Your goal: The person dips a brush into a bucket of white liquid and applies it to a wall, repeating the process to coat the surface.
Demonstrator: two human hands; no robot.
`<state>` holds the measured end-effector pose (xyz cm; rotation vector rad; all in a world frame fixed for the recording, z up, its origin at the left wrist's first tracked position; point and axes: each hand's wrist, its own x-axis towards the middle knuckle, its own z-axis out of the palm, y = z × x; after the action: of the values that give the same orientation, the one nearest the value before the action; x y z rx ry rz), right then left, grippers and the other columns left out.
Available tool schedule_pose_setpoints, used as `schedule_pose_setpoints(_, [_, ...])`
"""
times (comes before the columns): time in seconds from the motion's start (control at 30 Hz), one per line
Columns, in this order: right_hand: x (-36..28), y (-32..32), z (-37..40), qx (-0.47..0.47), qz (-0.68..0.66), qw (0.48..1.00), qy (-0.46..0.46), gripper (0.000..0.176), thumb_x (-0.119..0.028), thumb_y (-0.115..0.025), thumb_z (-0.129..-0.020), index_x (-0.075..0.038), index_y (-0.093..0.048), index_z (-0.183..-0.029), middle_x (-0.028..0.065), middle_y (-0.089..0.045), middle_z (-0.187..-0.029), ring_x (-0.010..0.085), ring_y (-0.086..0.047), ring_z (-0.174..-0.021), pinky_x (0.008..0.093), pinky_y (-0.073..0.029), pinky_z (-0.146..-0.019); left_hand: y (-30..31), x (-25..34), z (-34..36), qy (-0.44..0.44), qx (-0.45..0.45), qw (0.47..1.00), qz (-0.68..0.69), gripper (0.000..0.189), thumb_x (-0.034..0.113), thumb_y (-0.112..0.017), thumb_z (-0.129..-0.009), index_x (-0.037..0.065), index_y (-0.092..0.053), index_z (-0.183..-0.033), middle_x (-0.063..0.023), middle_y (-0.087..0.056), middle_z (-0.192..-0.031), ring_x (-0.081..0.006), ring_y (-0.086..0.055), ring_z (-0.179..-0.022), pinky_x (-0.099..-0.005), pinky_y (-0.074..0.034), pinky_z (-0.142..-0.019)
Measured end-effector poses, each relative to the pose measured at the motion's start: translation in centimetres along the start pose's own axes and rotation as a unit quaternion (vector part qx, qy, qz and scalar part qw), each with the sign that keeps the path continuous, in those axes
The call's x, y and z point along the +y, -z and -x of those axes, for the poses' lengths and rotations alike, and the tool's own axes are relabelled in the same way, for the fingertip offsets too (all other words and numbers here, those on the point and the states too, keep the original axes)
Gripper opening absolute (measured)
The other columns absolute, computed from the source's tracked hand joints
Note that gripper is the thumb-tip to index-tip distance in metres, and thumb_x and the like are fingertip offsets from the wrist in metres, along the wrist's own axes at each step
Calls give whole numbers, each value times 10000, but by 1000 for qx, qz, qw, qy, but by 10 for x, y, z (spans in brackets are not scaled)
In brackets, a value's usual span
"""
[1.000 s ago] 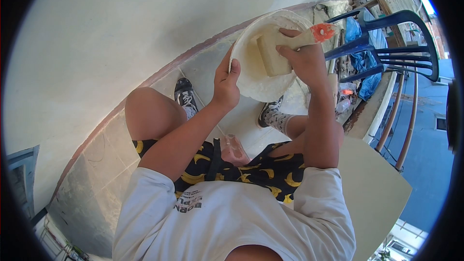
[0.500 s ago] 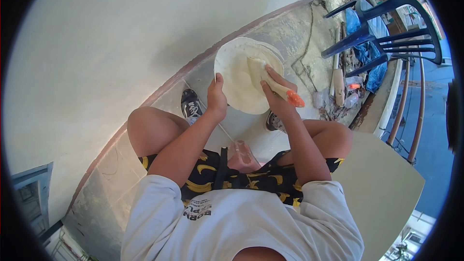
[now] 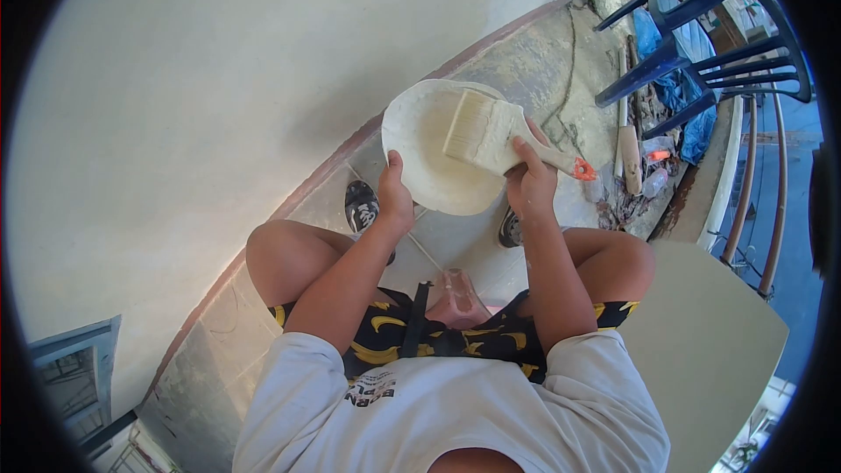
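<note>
The chair (image 3: 673,57) looks like smooth blue plastic with a slight sheen, beside crumpled, glossy plastic sheeting (image 3: 698,136). The wall (image 3: 219,61) is matt and fairly smooth; the brush's bristles (image 3: 469,129) look coated in pale paint. The shirt (image 3: 455,403) is soft, matt cloth.

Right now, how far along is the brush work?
Loading looks done: pale coating covers the brush. In hand: the right hand holds the brush over the container that the left hand grips. To go: pale coating lies inside, and the brush is off the wall; wall coverage I cannot tell.
</note>
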<state>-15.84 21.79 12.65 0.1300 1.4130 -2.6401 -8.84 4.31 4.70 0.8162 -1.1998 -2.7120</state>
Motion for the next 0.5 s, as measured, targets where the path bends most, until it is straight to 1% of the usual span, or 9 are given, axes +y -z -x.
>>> schedule_pose_setpoints(0.03, [-1, -2, -2, 19, -77, 996, -31, 477, 1, -518, -825, 34, -388, -1283, 148, -492, -1228, 228, -507, -1098, 327, -406, -943, 2, -1, 1, -1, -2, 1000, -4, 587, 475, -321, -930, 30, -335, -1314, -113, -440, -1301, -237, -433, -1193, -370, -353, -984])
schedule_pose_setpoints(0.07, [-1, -5, -10, 19, -82, 996, -29, 477, 1, -518, -825, 34, -388, -1283, 148, -492, -1228, 228, -507, -1098, 327, -406, -943, 5, -2, 2, 8, 5, 1000, 3, 582, 468, -328, -931, 31, -334, -1315, -112, -437, -1305, -239, -429, -1195, -368, -347, -989])
schedule_pose_setpoints(0.13, [-2, -12, -34, 29, -136, 990, 13, 474, -42, -523, -839, 12, -385, -1289, 142, -513, -1192, 219, -555, -1033, 356, -514, -794, 8, -2, 6, 13, 10, 1000, 5, 577, 461, -335, -931, 31, -333, -1317, -111, -434, -1310, -242, -426, -1197, -366, -341, -994])
schedule_pose_setpoints(0.17, [0, -16, -49, 27, -142, 989, 15, 474, -42, -523, -839, 12, -385, -1289, 142, -513, -1192, 219, -555, -1033, 356, -514, -794, 12, -3, 8, 24, 20, 1000, 4, 571, 452, -347, -931, 30, -337, -1315, -110, -435, -1309, -241, -427, -1194, -365, -342, -993])
schedule_pose_setpoints(0.23, [8, -22, -86, 71, -102, 991, 41, 479, -40, -528, -838, -10, -386, -1295, 138, -519, -1181, 230, -562, -1019, 379, -523, -773, 19, -7, 11, 30, 28, 999, -1, 564, 444, -358, -930, 29, -341, -1313, -109, -436, -1309, -240, -428, -1192, -365, -343, -992])
schedule_pose_setpoints(0.27, [17, -25, -107, 89, -108, 989, 46, 487, -31, -529, -834, -26, -384, -1299, 133, -525, -1164, 239, -568, -1005, 381, -541, -733, 24, -10, 13, 52, 47, 998, -6, 558, 437, -367, -930, 29, -345, -1310, -109, -440, -1305, -239, -429, -1191, -363, -345, -991])
schedule_pose_setpoints(0.33, [36, -34, -146, 102, -102, 989, 44, 493, -24, -531, -829, -24, -381, -1299, 133, -524, -1161, 242, -570, -1001, 371, -547, -715, 28, -10, 16, 65, 69, 995, -13, 552, 430, -375, -929, 28, -350, -1307, -108, -443, -1302, -238, -429, -1190, -362, -346, -989])
schedule_pose_setpoints(0.4, [53, -50, -184, 132, -88, 986, 51, 505, -6, -544, -809, -13, -385, -1289, 136, -515, -1151, 250, -568, -993, 359, -558, -682, 25, -12, 17, 47, 80, 995, -31, 576, 466, -426, -907, -36, -451, -1188, -110, -532, -1169, -194, -493, -1084, -315, -368, -936])
schedule_pose_setpoints(0.5, [39, -97, -213, 148, -117, 980, 66, 511, 0, -558, -798, -2, -389, -1281, 143, -509, -1146, 250, -568, -984, 365, -557, -691, 31, -16, 10, 58, 95, 992, -60, 586, 472, -444, -899, -44, -458, -1175, -108, -542, -1139, -187, -496, -1057, -309, -371, -923])
